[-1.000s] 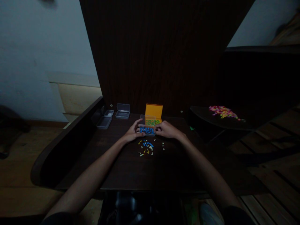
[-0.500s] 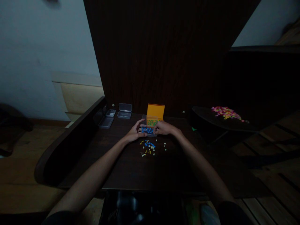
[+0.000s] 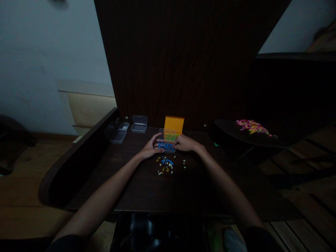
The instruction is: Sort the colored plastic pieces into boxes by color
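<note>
My left hand (image 3: 150, 148) grips the left side of a small clear plastic box (image 3: 170, 151), its thumb along the front edge. Blue small pieces (image 3: 165, 145) lie inside this box, whose lid stands raised at the back. At the box's right end is my right hand (image 3: 184, 143), its fingers bent together and reaching in over the rim; whatever they pinch is hidden. Right behind stands an open orange box (image 3: 174, 124) holding green and orange bits. In front of the clear box, a loose pile of blue, yellow and whitish pieces (image 3: 166, 165) is spread on the dark wooden tabletop (image 3: 147, 192).
An open clear case (image 3: 139, 128) stands at the back left, with another clear case (image 3: 118, 136) beside it near the raised side board (image 3: 78, 157). Pink and yellow bits (image 3: 253, 127) are heaped on a dark surface to the right. A tall dark panel (image 3: 178, 63) rises behind.
My right hand's fingers have shifted slightly over the right end of the box, showing more of the blue pieces. My left hand keeps its hold. The view has moved a little.
</note>
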Demonstrator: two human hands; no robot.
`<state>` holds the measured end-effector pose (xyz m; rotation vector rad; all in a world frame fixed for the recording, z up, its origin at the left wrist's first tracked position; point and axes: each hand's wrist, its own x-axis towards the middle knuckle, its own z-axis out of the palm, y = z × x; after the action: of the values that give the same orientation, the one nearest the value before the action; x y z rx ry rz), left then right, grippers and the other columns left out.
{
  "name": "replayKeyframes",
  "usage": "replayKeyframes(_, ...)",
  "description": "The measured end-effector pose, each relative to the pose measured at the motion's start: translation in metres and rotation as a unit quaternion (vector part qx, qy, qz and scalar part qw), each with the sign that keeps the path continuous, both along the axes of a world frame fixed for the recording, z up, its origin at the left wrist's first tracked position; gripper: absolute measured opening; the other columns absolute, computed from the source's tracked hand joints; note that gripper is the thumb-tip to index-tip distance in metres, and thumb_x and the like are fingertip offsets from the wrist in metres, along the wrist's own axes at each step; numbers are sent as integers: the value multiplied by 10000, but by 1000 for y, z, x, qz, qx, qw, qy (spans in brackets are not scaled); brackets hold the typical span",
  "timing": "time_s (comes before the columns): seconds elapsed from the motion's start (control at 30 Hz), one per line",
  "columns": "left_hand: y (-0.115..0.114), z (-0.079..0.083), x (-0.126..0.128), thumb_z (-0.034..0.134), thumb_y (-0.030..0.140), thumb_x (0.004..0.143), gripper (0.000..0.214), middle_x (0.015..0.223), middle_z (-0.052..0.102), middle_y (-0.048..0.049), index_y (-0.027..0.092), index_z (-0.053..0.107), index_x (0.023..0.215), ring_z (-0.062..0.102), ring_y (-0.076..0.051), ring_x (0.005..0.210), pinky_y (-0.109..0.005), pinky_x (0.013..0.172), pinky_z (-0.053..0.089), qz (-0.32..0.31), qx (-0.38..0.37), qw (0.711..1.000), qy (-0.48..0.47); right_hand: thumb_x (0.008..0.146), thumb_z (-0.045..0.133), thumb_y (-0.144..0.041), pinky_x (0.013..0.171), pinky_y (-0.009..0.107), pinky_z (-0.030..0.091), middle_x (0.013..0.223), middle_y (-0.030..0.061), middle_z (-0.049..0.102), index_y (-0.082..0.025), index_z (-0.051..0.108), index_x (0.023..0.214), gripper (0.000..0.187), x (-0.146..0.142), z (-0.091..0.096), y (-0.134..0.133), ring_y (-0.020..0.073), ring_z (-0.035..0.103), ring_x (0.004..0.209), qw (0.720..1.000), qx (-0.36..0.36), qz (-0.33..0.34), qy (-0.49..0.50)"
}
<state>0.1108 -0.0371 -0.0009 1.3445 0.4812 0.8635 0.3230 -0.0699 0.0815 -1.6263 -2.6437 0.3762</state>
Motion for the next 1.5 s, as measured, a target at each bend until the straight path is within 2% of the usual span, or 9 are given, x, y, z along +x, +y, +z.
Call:
replayKeyframes(0.13, 0, 1, 0, 797, 108, 598, 915, 1181, 568, -101, 239, 356, 1388, 631, -186, 960, -380, 886, 498, 5, -3, 1000, 9, 754, 534, -122, 554, 214, 337, 732, 48, 717, -147, 775, 844, 258, -1, 4, -3, 123, 547, 597, 1000, -17, -2, -14)
replayKeyframes(0.4, 2, -2, 1, 798, 103, 603, 912, 1201, 567, -110, 236, 356, 1389, 635, -186, 972, -376, 893, 501, 6, 1, 1000, 6, 749, 576, -119, 559, 207, 339, 632, -7, 636, -151, 763, 912, 250, 0, 18, -20, 95, 494, 550, 999, -11, 9, 47)
replayKeyframes(0.57, 1, -3, 1, 790, 101, 606, 904, 1170, 579, -90, 247, 357, 1385, 633, -175, 960, -363, 886, 504, 2, -5, 1000, -8, 772, 622, -189, 555, 209, 339, 630, -2, 637, -163, 761, 871, 173, -7, 7, -35, 101, 508, 556, 998, -49, 29, 36)
replayKeyframes(0.77, 1, -3, 1, 782, 102, 612, 886, 1159, 574, -81, 248, 361, 1378, 635, -172, 940, -373, 886, 507, 0, -1, 1000, -11, 775, 649, -234, 588, 214, 356, 787, 25, 714, -199, 759, 872, 150, -16, -12, -46, 132, 589, 672, 999, -39, 31, 12)
replayKeyframes(0.97, 2, -4, 1, 791, 115, 608, 889, 1174, 570, -86, 246, 366, 1378, 631, -184, 970, -380, 906, 501, 8, 7, 1000, -3, 779, 644, -225, 588, 214, 344, 793, 29, 716, -198, 747, 861, 134, -17, -15, -52, 143, 600, 704, 999, -41, 6, -9)
replayKeyframes(1.2, 2, -4, 1, 796, 128, 604, 907, 1175, 572, -87, 243, 349, 1385, 629, -186, 982, -375, 904, 498, 3, 1, 1000, 2, 787, 585, -153, 564, 201, 337, 720, 2, 665, -169, 696, 833, 122, -13, -14, -51, 106, 543, 613, 997, -62, 20, 37)
replayKeyframes(1.27, 3, -5, 1, 798, 126, 600, 916, 1175, 572, -87, 243, 344, 1387, 629, -186, 983, -371, 897, 502, 7, -3, 1000, 6, 798, 572, -149, 573, 203, 348, 735, 4, 654, -161, 679, 834, 114, -10, -9, -49, 109, 540, 626, 996, -49, 25, 75)
replayKeyframes(1.37, 3, -5, 1, 796, 119, 601, 919, 1184, 573, -90, 243, 340, 1390, 630, -188, 991, -373, 900, 502, 12, -5, 1000, 11, 818, 560, -149, 645, 223, 381, 805, 25, 651, -151, 657, 838, 99, -5, 0, -44, 128, 552, 711, 991, 20, 33, 132)
replayKeyframes(1.5, 1, -2, 1, 784, 110, 613, 917, 1207, 574, -106, 241, 327, 1398, 629, -206, 1020, -390, 915, 498, 0, -8, 1000, 3, 846, 553, -171, 661, 233, 377, 795, 25, 643, -140, 648, 868, 103, 0, 7, -34, 125, 537, 697, 983, 70, -1, 169)
